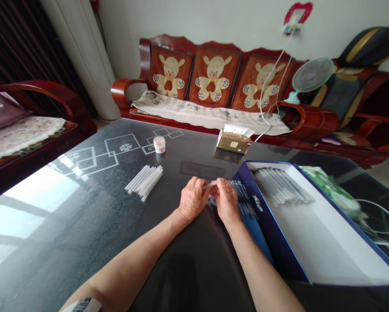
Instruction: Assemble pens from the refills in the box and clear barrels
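Observation:
My left hand (pixel 193 198) and my right hand (pixel 227 201) meet above the dark table, closed on a thin whitish tube (pixel 210 185) that spans between their fingertips. Small pale pieces (pixel 211 200) show just below and between the hands; their kind is not clear. Close beside my right hand lie several thin dark sticks (pixel 239 189), partly covered by it, on a blue surface (pixel 257 234). To the left of my hands rests a pile of translucent white tubes (pixel 144 182) on the table.
An open blue box (pixel 337 234) with a white inside stands at the right, holding a row of grey translucent tubes (pixel 282 186). Beyond it lie a green-and-white bag (pixel 331 188) and a white cable. A tissue box (pixel 233 142) and a small round tub (pixel 159 145) stand farther back.

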### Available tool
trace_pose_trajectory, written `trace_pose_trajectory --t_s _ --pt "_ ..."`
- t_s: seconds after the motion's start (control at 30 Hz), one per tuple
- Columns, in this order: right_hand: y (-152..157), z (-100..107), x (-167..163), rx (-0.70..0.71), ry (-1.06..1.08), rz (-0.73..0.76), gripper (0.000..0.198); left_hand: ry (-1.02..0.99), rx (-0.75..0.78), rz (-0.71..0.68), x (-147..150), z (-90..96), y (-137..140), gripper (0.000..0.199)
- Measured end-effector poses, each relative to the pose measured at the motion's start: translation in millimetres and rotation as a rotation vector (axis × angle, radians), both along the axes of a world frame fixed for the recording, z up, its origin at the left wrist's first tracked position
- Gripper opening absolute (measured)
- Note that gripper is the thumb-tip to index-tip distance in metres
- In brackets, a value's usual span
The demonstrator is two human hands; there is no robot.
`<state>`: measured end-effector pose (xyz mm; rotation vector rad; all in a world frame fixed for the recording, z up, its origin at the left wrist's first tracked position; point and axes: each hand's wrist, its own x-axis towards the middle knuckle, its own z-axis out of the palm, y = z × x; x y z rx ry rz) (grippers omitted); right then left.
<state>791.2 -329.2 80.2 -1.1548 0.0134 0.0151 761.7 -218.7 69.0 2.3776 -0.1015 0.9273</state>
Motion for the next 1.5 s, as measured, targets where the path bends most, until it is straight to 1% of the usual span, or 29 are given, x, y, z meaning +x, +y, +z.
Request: trace_pose_trajectory --t_s 0.1,0.13,0.2,0.27,0.33,0.4,0.43,0.47,0.5,0.53,0.6,0.67,0.73,0.8,0.87,0.97,1.07,1.17,1.23,1.3,1.43,1.5 --pt "3.2 -0.5 -3.0 -0.001 0.037 -0.077 0.033 -0.011 0.115 0.021 -0.6 0.7 2.1 0.016" --pt "4.1 -0.7 -3.8 0.006 0.038 -0.090 0.032 -0.006 0.133 0.020 -0.6 0.8 2.3 0.018" --pt "4.8 -0.5 -4.4 0.025 0.016 -0.091 0.030 0.012 0.121 -0.003 -0.3 0.6 2.1 0.021" --pt "1.9 1.4 -1.8 0.047 -0.014 -0.076 0.028 0.035 0.051 -0.062 0.2 0.4 1.4 0.022" --pt "-6.6 5.1 5.1 0.081 -0.030 -0.100 0.029 0.078 -0.063 -0.125 0.8 0.6 1.9 0.020" --pt "-20.4 9.2 15.0 0.116 -0.049 -0.172 0.032 0.149 -0.184 -0.155 1.2 1.3 4.4 0.019" --pt "-28.2 10.5 20.1 0.116 -0.073 -0.215 0.033 0.175 -0.233 -0.151 1.4 1.5 6.3 0.019" --pt "-35.9 11.1 24.4 0.083 -0.108 -0.253 0.034 0.183 -0.266 -0.137 1.5 1.4 8.3 0.020" --pt "-42.7 10.6 27.6 0.000 -0.150 -0.293 0.034 0.167 -0.279 -0.120 1.7 0.9 10.3 0.020" --pt "-48.3 9.1 29.4 -0.132 -0.202 -0.329 0.033 0.128 -0.275 -0.104 1.8 -0.2 12.1 0.021" --pt "-55.1 3.2 29.0 -0.495 -0.341 -0.383 0.029 0.033 -0.234 -0.079 2.0 -3.6 14.5 0.020" --pt "-56.5 -5.0 25.2 -0.876 -0.488 -0.403 0.024 -0.027 -0.183 -0.076 2.2 -7.6 15.4 0.019" --pt "-54.9 -14.0 20.6 -1.168 -0.571 -0.413 0.021 -0.047 -0.151 -0.081 2.4 -10.6 15.2 0.019" --pt "-52.4 -21.9 17.1 -1.348 -0.577 -0.423 0.017 -0.051 -0.140 -0.080 3.0 -11.8 14.2 0.018" --pt "-50.5 -27.7 15.3 -1.433 -0.570 -0.436 0.013 -0.049 -0.134 -0.077 4.3 -11.2 12.4 0.017" --pt "-49.8 -32.5 15.2 -1.457 -0.590 -0.443 0.014 -0.031 -0.100 -0.082 7.7 -8.4 8.6 0.016" --pt "-50.5 -34.9 17.2 -1.461 -0.567 -0.438 0.016 0.041 -0.015 -0.079 9.8 -2.9 9.3 0.014" --pt "-51.4 -36.5 19.5 -1.454 -0.549 -0.419 0.016 0.139 0.095 -0.030 6.8 6.9 25.4 0.016" --pt "-51.8 -36.7 20.0 -1.440 -0.586 -0.400 0.017 0.197 0.147 0.048 2.0 16.1 48.2 0.020" --pt "-52.3 -35.9 18.6 -1.429 -0.637 -0.394 0.019 0.258 0.172 0.163 -3.3 26.6 79.3 0.024" --pt "-52.6 -34.9 8.9 -1.427 -0.728 -0.389 0.022 0.413 0.144 0.422 -9.3 44.1 145.8 0.028" --pt "-51.9 -36.1 2.8 -1.422 -0.767 -0.366 0.022 0.520 0.119 0.512 -9.5 47.6 170.1 0.029"
